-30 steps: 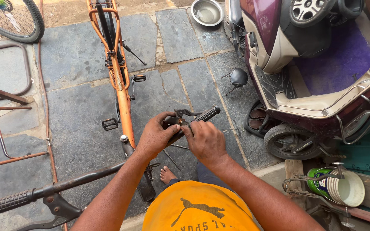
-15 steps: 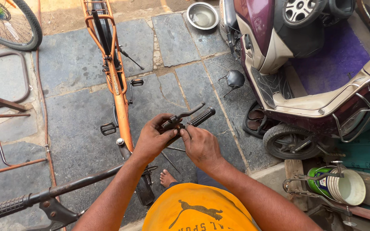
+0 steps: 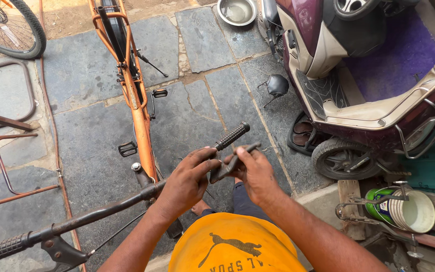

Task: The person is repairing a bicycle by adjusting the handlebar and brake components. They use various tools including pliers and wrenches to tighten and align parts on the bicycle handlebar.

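My left hand (image 3: pixel 186 180) and my right hand (image 3: pixel 254 173) meet at the right end of a dark bicycle handlebar (image 3: pixel 91 216), just below its black ribbed grip (image 3: pixel 231 135). Between the fingers of both hands sits a grey metal brake lever (image 3: pixel 232 162), tilted, with my right thumb pressed on its top. The bar runs down to the left to a second ribbed grip (image 3: pixel 1 250) with another lever (image 3: pixel 61 252) under it. The orange bicycle frame (image 3: pixel 136 100) lies stretched away from me on the stone floor.
A maroon scooter (image 3: pixel 363 75) stands at the right, a sandal (image 3: pixel 303 135) beside its wheel. A steel bowl (image 3: pixel 236 11) sits at the top. A small mirror (image 3: pixel 277 84) lies on the slabs. A green-and-white bucket (image 3: pixel 404 209) is at the lower right; rusty bars (image 3: pixel 6 166) at the left.
My hands have stayed on the lever at the bar's end, the fingers shifting around it. The view has tilted slightly downwards, so the bike and scooter sit a bit higher in frame.
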